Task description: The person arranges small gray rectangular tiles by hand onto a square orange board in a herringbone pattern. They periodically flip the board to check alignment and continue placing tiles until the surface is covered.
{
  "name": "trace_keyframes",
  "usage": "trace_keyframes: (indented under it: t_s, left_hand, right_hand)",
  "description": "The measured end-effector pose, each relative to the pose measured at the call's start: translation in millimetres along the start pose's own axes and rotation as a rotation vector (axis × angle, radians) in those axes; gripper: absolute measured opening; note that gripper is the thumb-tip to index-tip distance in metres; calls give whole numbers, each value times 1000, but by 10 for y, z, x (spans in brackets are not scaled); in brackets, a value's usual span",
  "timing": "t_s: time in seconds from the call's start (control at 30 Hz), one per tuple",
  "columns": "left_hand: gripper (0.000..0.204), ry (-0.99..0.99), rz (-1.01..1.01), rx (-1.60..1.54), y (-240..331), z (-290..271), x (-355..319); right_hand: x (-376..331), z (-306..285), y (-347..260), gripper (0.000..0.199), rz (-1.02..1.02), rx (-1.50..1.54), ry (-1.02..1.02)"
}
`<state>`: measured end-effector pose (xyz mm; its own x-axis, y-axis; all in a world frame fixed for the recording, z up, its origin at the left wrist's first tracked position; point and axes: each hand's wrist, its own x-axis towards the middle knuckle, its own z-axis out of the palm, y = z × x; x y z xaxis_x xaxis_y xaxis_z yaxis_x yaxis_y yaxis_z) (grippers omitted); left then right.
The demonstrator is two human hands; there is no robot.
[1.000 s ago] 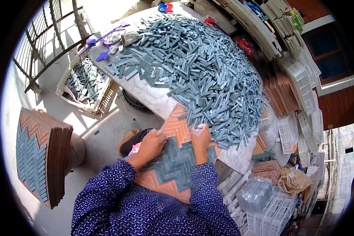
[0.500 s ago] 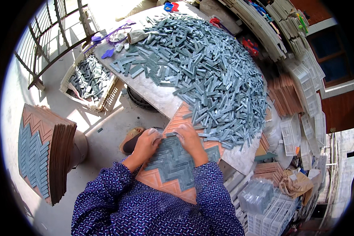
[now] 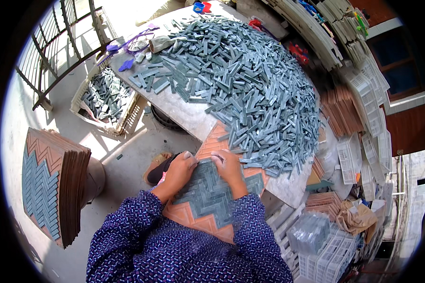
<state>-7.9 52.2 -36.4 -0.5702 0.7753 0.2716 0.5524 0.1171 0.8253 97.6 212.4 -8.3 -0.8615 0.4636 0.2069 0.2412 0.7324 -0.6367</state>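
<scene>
An orange herringbone-grooved tray (image 3: 192,213) rests in front of my body, its far corner against the table edge. Grey-green stone strips (image 3: 204,189) fill its middle in a zigzag, while orange grooves show bare at the far and near corners. My left hand (image 3: 180,172) is over the tray's left edge, fingers curled by the top of the laid strips. Opposite it, my right hand (image 3: 228,170) bends its fingers down at the strips' upper right. Whatever either hand may pinch is hidden or too small to name. A large heap of loose strips (image 3: 255,89) lies just beyond.
The pale table (image 3: 200,118) carries the heap, gloves (image 3: 161,44) and two small cups (image 3: 202,7). At left stand a crate of strips (image 3: 106,94) and a stack of trays (image 3: 56,184). More trays (image 3: 342,111) and white crates (image 3: 326,259) line the right.
My left fingers have drawn closer to the palm, and the right fingertips have shifted slightly down. The view has moved a little; the tray stays in place.
</scene>
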Motion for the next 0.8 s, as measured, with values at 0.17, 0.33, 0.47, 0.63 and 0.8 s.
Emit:
trace_keyframes:
  t_s: [0.17,0.33,0.47,0.63,0.8]
  left_hand:
    - [7,50,70,-33,-2,94,49]
    - [6,-12,30,8,8,98,116]
    - [7,37,44,-133,53,-16,85]
    - [10,70,-139,-116,-61,-166,-110]
    - [10,27,-137,-138,61,-218,-78]
  right_hand:
    - [74,-119,128,11,324,-248,212]
    - [158,-39,102,28,383,-474,271]
    - [118,-55,231,30,442,-177,333]
    - [-56,-158,234,19,311,224,138]
    - [-57,-146,103,17,304,213,-19]
